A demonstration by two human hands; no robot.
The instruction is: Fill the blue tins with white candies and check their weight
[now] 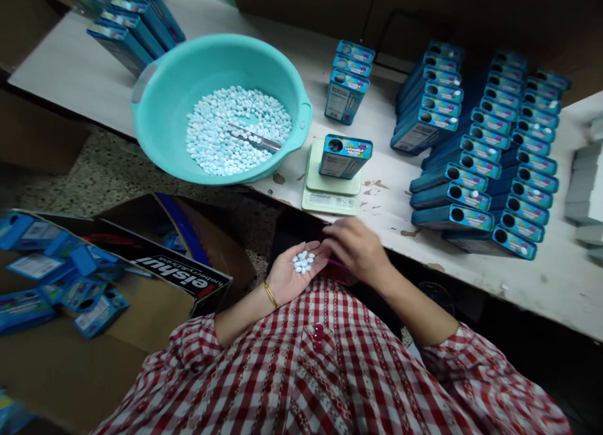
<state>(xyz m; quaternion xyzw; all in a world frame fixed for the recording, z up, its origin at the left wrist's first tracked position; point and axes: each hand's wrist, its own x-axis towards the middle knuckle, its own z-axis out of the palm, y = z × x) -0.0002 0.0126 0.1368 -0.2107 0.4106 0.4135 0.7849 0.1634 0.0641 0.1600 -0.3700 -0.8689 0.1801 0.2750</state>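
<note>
My left hand [293, 277] lies palm up in front of my body, cupping a small heap of pale blue-white candies [303, 262]. Just right of its fingertips is my right hand [355, 250], its fingers bent together and slightly blurred; what they hold, if anything, is hidden. Beyond both hands a blue candy box [346, 155] stands upright on a pale green kitchen scale [330, 193], its round top hole uncovered. To the left, a turquoise basin [162, 118] contains many more candies [217, 134] and a metal scoop [254, 137].
Rows of blue boxes [452, 215] fill the table's [377, 196] right side. A few boxes [346, 96] stand behind the scale, others [127, 39] behind the basin. At lower left, an open carton [155, 316] holds loose blue boxes [61, 265].
</note>
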